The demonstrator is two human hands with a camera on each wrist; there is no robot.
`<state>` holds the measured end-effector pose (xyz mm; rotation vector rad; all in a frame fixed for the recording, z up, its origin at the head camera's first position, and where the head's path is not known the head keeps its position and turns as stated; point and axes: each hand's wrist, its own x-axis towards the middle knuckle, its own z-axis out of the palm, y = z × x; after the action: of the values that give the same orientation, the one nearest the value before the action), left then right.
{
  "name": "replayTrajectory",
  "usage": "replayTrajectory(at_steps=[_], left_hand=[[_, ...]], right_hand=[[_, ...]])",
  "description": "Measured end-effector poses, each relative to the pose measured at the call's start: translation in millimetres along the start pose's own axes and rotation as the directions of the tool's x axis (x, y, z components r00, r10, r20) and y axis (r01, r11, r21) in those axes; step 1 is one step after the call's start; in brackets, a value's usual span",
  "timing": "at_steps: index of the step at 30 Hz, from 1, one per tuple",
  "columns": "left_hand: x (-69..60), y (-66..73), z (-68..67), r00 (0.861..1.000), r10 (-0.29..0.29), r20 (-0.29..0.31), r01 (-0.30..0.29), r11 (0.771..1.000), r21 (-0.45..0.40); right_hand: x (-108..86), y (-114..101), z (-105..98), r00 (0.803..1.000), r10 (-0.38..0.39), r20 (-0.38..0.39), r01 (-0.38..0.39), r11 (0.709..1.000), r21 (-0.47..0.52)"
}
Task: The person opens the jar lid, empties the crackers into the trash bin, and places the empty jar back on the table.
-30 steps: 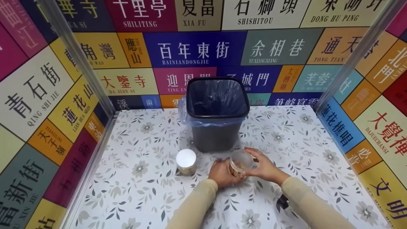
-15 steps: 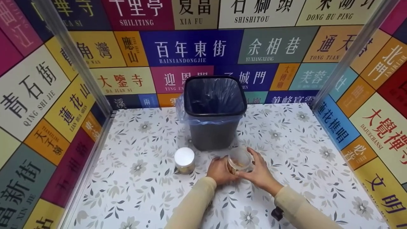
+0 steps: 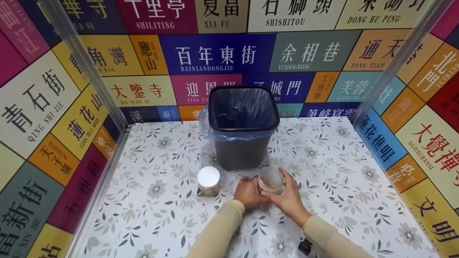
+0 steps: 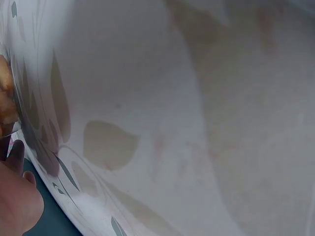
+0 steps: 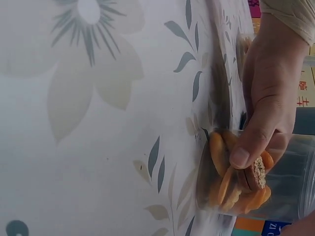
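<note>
In the head view a clear plastic jar point(image 3: 271, 178) stands before me, no lid visible on its top. Orange-brown snack pieces point(image 5: 227, 184) lie in its lower part, one with a seedy cut face, as the right wrist view shows. My left hand point(image 3: 247, 194) grips the jar low down from the left, thumb across its wall. My right hand point(image 3: 290, 197) holds the upper part from the right, thumb in front and fingers behind. Left of them is a second jar point(image 3: 209, 188) with a white lid point(image 3: 208, 176). In the left wrist view only the jar's edge shows.
A dark grey bin point(image 3: 242, 154) with a bluish liner bag point(image 3: 211, 134) stands just behind the hands. The white tablecloth point(image 3: 157, 222) has a leaf and flower print. Colourful lettered panels point(image 3: 218, 53) wall in the back and sides.
My right wrist and forearm have swung left and closer in. The right thumb now lies across the jar's front near the rim. The jar and left hand have barely moved.
</note>
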<state>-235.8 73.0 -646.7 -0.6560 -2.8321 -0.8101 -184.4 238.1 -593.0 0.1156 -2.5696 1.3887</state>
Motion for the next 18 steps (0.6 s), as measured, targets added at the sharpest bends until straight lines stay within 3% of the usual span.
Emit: replayTrajectory(at_steps=[5,8,12,16,18], left_hand=[[-0.3,-0.9,0.4,1.000,-0.006,0.001,0.006,1.000,-0.006],[-0.3,-2.1,1.2,1.000,-0.007,0.000,0.007,1.000,-0.011],[0.2,-2.2,1.9,1.000,-0.014,0.007,0.015,0.999,-0.032],[0.7,-2.7,2.0,1.000,-0.024,0.011,0.025,0.998,-0.055],[0.3,-3.9,2.5,1.000,-0.016,0.002,0.016,0.999,-0.048]], right_hand=[[2.4,2,-1,1.000,-0.014,-0.015,0.014,1.000,-0.007],[7.5,4,-4,0.999,-0.045,0.013,0.045,0.999,0.010],[18.0,10,-14,0.989,-0.081,0.124,0.072,0.995,0.070],[29.9,14,-25,0.959,-0.134,0.249,0.098,0.984,0.151],[32.2,5,-31,0.943,-0.152,0.296,0.108,0.981,0.160]])
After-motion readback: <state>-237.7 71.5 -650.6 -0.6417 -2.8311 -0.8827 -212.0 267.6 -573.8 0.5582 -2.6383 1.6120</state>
